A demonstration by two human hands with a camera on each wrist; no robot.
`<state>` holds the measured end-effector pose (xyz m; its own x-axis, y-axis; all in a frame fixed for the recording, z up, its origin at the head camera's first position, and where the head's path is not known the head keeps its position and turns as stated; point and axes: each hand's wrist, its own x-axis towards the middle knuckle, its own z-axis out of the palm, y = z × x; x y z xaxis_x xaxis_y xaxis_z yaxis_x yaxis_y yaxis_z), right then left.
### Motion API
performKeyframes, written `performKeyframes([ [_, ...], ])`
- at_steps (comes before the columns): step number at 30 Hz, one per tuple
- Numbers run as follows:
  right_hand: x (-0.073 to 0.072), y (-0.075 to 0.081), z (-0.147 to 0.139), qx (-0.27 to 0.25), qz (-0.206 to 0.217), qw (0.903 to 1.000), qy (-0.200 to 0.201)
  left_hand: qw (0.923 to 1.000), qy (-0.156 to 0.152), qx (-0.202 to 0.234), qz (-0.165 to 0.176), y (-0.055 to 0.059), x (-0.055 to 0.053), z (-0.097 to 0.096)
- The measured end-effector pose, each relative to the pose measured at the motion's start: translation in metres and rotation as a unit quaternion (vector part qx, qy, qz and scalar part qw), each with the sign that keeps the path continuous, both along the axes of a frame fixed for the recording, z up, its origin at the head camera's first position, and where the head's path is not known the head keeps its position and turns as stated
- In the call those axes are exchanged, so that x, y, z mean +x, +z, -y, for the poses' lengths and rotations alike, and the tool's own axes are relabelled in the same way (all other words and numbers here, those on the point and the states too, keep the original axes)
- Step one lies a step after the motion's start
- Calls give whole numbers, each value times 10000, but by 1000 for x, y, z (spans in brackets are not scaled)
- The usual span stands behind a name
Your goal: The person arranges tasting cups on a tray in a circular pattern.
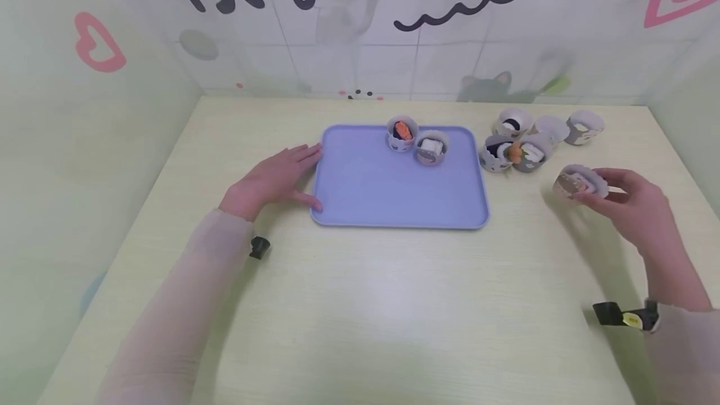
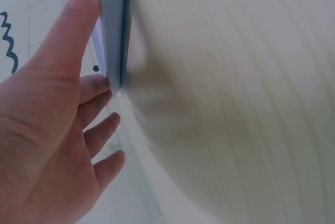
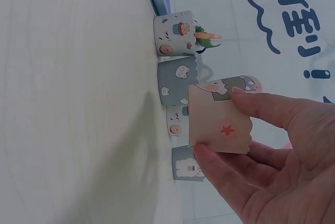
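Between thumb and fingers my right hand (image 1: 638, 205) holds a paper baking cup (image 1: 575, 182) with a sushi-like piece inside. In the right wrist view the cup (image 3: 220, 122) is beige with a red star, lifted off the table. My left hand (image 1: 275, 180) touches the left rim of a blue tray (image 1: 365, 186), thumb and fingers spread along it; the left wrist view shows the tray edge (image 2: 112, 35) by the thumb. On the tray stand a cup with an orange-topped piece (image 1: 402, 132) and a cup with a white piece (image 1: 432, 147).
Right of the tray, several paper cups cluster together, among them one with a dark piece (image 1: 496, 154) and a grey one (image 1: 531, 154). Another cup (image 1: 584, 127) stands at the back right. A printed wall (image 1: 354, 67) rises behind the pale table (image 1: 382, 305).
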<state>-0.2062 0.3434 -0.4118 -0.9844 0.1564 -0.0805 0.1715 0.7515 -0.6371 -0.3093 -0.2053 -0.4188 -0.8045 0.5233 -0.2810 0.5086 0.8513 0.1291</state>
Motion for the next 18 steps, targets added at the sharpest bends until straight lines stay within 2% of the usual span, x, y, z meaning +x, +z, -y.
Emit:
performKeyframes([
  [18, 5, -1, 19, -93, -102, 9993, 358, 10000, 18, 61, 10, 1, 2, 0],
])
